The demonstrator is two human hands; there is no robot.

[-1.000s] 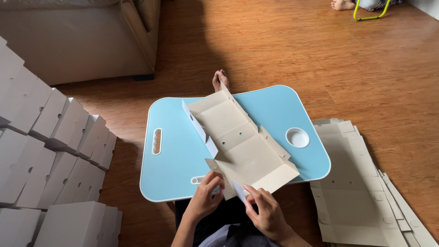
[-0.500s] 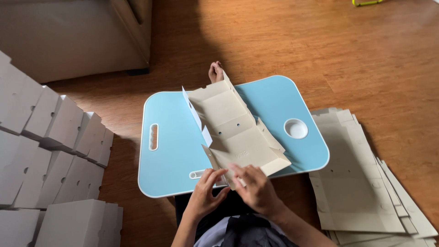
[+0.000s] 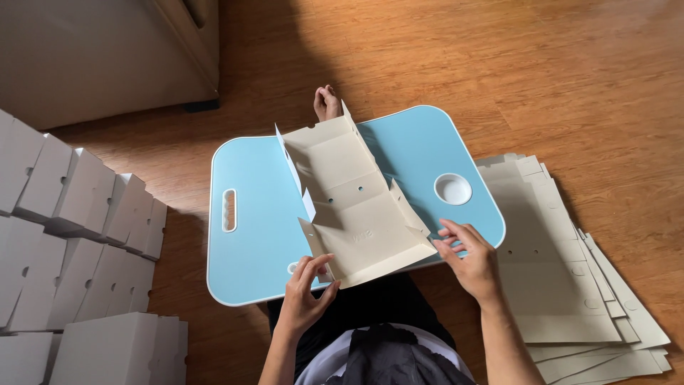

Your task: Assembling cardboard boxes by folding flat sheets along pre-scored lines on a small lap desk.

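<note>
Cardboard box blank, empty, on blue lap table; left hand seemingly pinching its corner, right hand unclenched alongside.

The white folded boxes run off the left edge; the flat cardboard box hides part of the blue worktop and the left hand's fingertips.
</note>
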